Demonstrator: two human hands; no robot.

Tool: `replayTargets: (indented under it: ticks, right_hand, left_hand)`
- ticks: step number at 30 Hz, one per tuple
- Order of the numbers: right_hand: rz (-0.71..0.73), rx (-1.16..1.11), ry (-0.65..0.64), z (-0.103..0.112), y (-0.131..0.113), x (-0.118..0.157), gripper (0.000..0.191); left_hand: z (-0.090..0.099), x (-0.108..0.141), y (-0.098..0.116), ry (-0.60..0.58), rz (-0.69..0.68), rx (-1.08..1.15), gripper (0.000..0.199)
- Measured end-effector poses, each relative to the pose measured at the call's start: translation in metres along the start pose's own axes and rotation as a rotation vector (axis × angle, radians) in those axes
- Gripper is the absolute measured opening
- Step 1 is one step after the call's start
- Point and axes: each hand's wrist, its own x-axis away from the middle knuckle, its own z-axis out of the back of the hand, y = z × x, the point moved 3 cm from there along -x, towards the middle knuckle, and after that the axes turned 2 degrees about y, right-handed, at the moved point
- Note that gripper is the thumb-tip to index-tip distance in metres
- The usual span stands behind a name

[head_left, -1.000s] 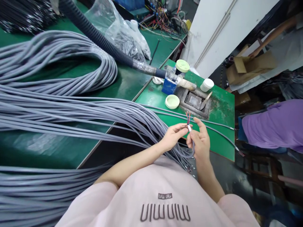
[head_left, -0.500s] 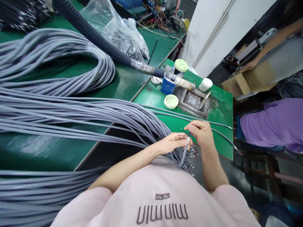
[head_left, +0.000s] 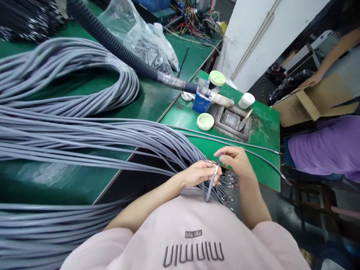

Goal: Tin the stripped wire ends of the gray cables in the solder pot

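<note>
My left hand [head_left: 200, 173] is closed on a grey cable [head_left: 210, 184] just below its stripped end, where a white band shows. Thin dark and purple wires fan out of that end. With thumb and forefinger, my right hand [head_left: 235, 160] pinches the purplish wires [head_left: 219, 159] above the band. Right below my hands, a thick bundle of grey cables [head_left: 180, 144] ends in several stripped tips [head_left: 231, 183] with reddish and white wires. Two more grey cables [head_left: 261, 161] lie apart on the green board, their stripped ends towards its right edge.
A solder pot [head_left: 232, 120] with a scraper [head_left: 245, 119] across it is set in the green board [head_left: 267, 123]. Around it are a pale-green dish [head_left: 205, 121], a white tub [head_left: 246, 100] and a blue box [head_left: 201, 103] joined to a black hose [head_left: 112, 47]. At right, a co-worker's hand [head_left: 312, 80] touches a cardboard box [head_left: 295, 108].
Both hands have shifted slightly left with the held cable, and its bend hangs lower. The co-worker's box at the right has moved and tilted. The view has shifted slightly.
</note>
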Motion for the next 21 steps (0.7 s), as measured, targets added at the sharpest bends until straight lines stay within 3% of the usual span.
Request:
replayTargets:
  ticks: [4,13,17,21]
  right_hand:
    - [0.017,-0.033,0.121,-0.013,-0.003,-0.002,0.019]
    - [0.095,0.044,0.275,-0.006,0.013,0.002,0.014]
    - [0.364,0.215,0.332,-0.006,0.004,0.012,0.008]
    - [0.744,0.452,0.198,-0.016,-0.01,0.025,0.037]
  left_hand:
    - [0.003,0.001,-0.005,0.049,-0.058,0.036,0.035]
    - [0.017,0.006,0.01,0.197,-0.211,0.099,0.035]
    - [0.018,0.005,0.014,0.182,-0.203,0.187,0.031]
    - [0.019,0.004,0.017,0.171,-0.214,0.247,0.027]
